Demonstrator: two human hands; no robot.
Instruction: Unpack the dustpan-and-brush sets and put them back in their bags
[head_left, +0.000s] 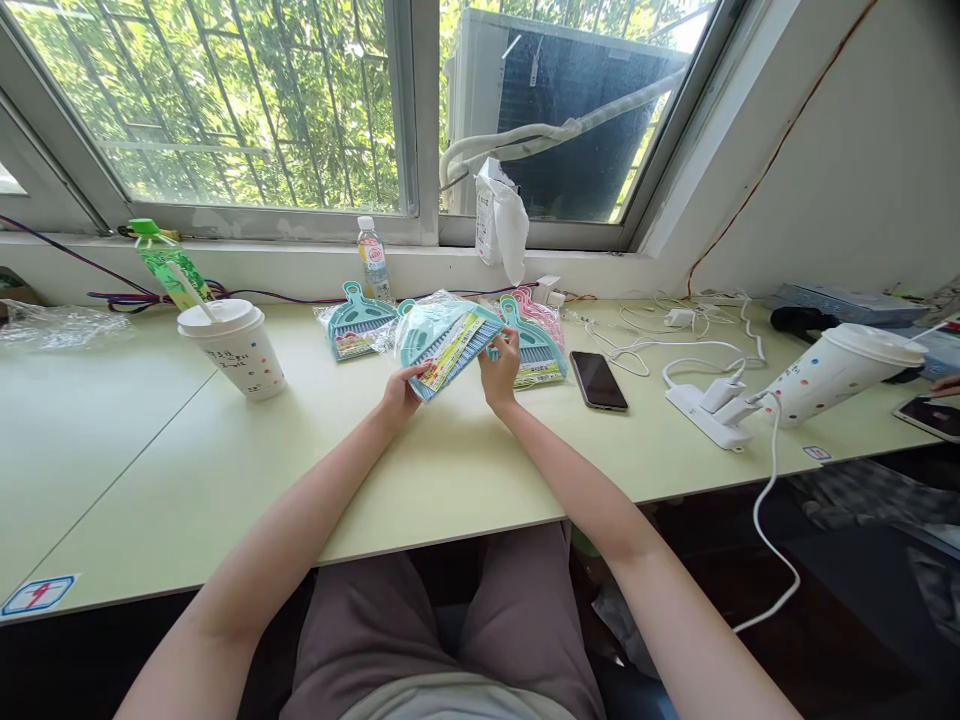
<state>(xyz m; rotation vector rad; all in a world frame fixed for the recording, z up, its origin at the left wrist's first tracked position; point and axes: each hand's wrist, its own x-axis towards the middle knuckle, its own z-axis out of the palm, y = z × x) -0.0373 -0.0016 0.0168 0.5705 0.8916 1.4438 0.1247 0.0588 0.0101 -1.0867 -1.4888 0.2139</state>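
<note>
Left hand and right hand pinch the left and right edges of the wrapped brush set above the table; likely a handling step, the next move wanting a steady grip

There are four dustpans, two cups, two bottles, two phones.

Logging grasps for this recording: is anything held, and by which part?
A plastic-wrapped teal dustpan-and-brush set, held by its edges: the left hand at the lower left, the right hand at the right.
</note>
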